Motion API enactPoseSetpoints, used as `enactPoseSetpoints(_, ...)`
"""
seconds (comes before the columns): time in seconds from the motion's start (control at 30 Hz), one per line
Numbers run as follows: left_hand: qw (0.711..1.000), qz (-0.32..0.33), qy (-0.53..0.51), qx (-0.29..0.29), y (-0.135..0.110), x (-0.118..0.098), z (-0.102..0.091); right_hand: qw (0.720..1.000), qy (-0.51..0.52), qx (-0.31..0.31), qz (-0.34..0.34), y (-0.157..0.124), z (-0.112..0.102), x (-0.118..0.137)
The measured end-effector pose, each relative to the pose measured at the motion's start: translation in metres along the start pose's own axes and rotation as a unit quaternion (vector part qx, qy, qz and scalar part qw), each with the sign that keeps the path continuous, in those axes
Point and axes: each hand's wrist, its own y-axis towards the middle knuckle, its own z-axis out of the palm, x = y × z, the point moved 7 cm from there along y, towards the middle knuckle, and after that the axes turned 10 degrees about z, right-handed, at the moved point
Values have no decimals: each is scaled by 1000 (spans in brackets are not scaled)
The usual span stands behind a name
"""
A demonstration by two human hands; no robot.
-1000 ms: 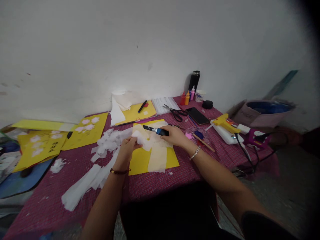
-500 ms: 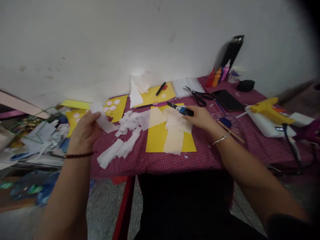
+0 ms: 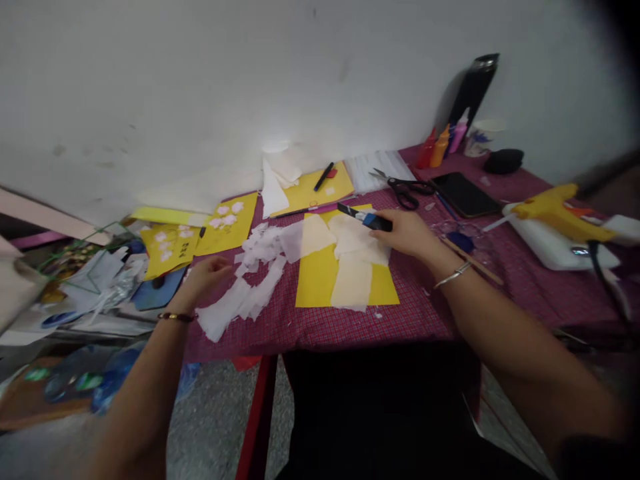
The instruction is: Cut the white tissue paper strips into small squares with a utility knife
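Note:
My right hand is closed round a blue-and-black utility knife, its dark blade end pointing up and left. Under the knife lie pale paper pieces on a yellow sheet. My left hand hovers over the table's left part, smeared by motion, its fingers seeming curled; no paper shows in it. Just right of it are a heap of crumpled white scraps and several torn white strips.
Scissors, a phone and a yellow glue gun lie to the right. Paint bottles stand by the wall. Yellow cards with pink flowers lie at left. A pen rests on another yellow sheet.
My left hand has come down and right towards the white scraps; the white strip it held no longer shows in it. My right hand still holds the utility knife in about the same place.

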Motion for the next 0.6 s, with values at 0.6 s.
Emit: enactPoseSetpoints(0.6, 944, 147, 182, 233, -39, -59, 257, 1000, -14, 7, -8, -3, -15, 3)
